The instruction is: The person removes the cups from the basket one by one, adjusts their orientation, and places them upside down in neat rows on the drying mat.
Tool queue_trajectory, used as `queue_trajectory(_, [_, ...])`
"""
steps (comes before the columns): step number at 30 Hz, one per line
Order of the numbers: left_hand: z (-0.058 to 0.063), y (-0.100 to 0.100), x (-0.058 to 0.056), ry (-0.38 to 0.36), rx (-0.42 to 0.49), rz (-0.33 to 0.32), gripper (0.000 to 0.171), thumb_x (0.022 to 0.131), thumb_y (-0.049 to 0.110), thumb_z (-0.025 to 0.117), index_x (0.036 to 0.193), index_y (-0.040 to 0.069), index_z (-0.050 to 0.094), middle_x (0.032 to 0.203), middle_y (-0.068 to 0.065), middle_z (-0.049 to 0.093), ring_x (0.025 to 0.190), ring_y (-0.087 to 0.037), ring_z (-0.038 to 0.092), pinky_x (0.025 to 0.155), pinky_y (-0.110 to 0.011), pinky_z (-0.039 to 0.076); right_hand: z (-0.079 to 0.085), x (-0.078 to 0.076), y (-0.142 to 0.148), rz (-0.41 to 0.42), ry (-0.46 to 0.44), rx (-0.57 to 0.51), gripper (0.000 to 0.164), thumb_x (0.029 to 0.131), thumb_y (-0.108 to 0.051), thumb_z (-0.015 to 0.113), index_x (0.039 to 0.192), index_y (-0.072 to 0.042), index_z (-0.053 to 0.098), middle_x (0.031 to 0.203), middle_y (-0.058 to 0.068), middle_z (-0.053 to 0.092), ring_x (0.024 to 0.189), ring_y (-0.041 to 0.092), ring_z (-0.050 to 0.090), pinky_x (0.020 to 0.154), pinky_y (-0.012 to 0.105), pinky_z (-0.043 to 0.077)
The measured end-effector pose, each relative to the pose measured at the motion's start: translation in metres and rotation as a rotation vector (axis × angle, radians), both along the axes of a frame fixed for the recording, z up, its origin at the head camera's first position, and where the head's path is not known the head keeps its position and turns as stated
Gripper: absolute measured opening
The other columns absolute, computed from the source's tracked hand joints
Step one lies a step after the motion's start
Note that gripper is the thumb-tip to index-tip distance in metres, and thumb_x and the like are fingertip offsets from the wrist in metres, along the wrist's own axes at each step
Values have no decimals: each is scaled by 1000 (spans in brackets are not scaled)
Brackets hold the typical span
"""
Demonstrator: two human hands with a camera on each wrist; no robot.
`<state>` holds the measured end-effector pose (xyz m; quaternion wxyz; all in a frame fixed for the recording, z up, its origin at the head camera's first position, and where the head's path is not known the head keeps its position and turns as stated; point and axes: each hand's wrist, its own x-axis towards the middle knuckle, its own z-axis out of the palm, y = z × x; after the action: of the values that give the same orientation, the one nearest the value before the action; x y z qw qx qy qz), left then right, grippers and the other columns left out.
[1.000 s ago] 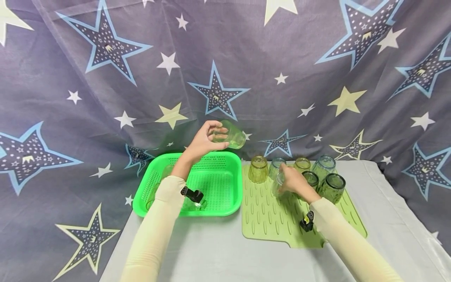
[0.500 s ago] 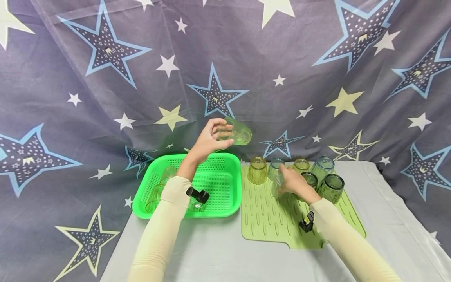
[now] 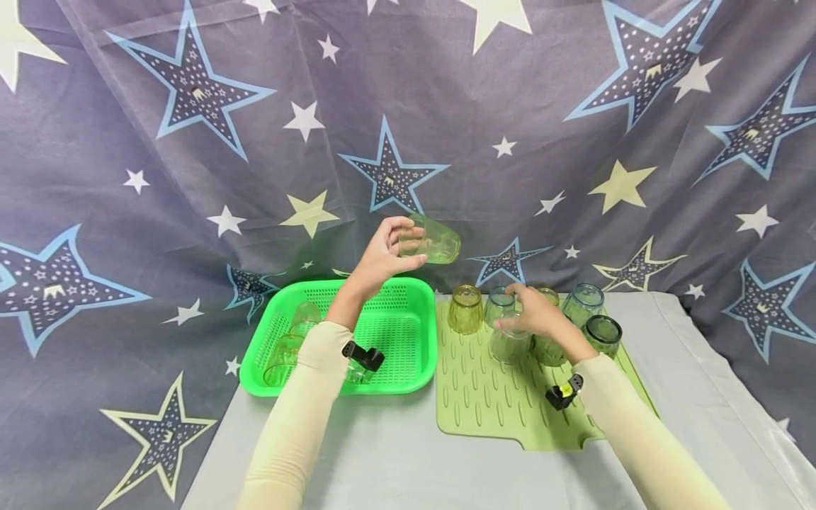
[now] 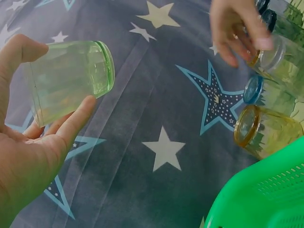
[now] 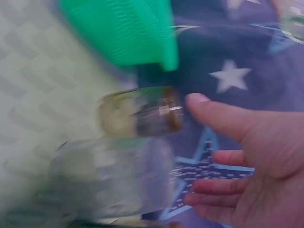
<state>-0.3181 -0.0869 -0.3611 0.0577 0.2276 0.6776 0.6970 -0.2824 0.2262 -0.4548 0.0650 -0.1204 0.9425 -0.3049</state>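
My left hand (image 3: 382, 251) holds a pale green drinking glass (image 3: 440, 241) up in the air, tilted with its base to the right. In the left wrist view, thumb and fingers grip this glass near its rim. My right hand (image 3: 535, 312) is just above a clear glass (image 3: 510, 347) standing upside down on the green drying mat (image 3: 478, 407). Its fingers are spread and apart from that glass in the right wrist view, which is blurred. A yellow glass (image 3: 467, 310) and a blue glass (image 3: 500, 301) stand beside and behind the clear one.
A bright green plastic basket (image 3: 423, 368) is on the left of the white-covered table (image 3: 382, 439), with several glasses lying in it, partly behind the left forearm. More glasses, including a dark one (image 3: 603, 334), stand on the mat's right. A star-patterned curtain (image 3: 446, 92) hangs behind.
My right hand has let go of the clear glass and lifted slightly up and to the right. My left hand has moved a little to the right with the green glass.
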Motion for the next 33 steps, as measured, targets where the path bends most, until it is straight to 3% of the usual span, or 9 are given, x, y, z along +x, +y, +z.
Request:
queue_trajectory(4, [-1,3,0,2,1,-8,62,85,-12,69,136,7,40,137,-15,55,127,-31,58,87,-28,60,24,-1,5,-20,12,-211,68,100,-39,66,149,1,41,143,35,51,131,50,52,106,62,47])
queue_trajectory(11, [-2,11,0,25,17,-40,62,84,-12,69,135,9,40,136,-13,55,131,-35,56,90,-31,59,60,2,-3,-61,-1,-553,63,106,-38,53,157,-6,33,148,26,48,136,42,49,112,61,42])
queue_trajectory(16, [0,19,3,43,28,-75,64,83,-11,70,134,12,40,136,-11,55,133,-35,55,94,-35,58,78,1,-17,-77,-101,-800,68,106,-45,50,160,-10,29,148,21,46,134,35,53,110,46,50])
queue_trajectory(21, [2,28,5,64,39,-113,65,83,-12,69,133,16,40,139,-13,54,137,-36,52,99,-44,57,91,-3,-26,-6,-243,-1008,71,106,-43,51,163,-12,22,155,23,36,130,29,56,104,40,54])
queue_trajectory(25, [2,34,5,73,55,-142,67,82,-15,68,133,17,39,140,-15,52,137,-37,51,106,-48,53,99,-4,-34,75,-336,-1098,69,107,-38,50,163,-13,20,158,22,32,127,27,58,108,48,51])
queue_trajectory(28, [2,38,5,85,70,-161,70,81,-17,68,134,18,39,140,-16,51,137,-39,51,108,-49,51,103,-4,-39,111,-381,-1126,65,108,-36,49,163,-13,22,155,18,40,125,23,61,111,53,47])
queue_trajectory(33, [3,42,6,99,89,-183,75,79,-21,68,137,15,38,141,-16,51,138,-39,51,108,-48,51,105,-5,-44,103,-445,-1164,59,108,-33,49,159,-10,29,144,11,51,117,18,67,111,55,46])
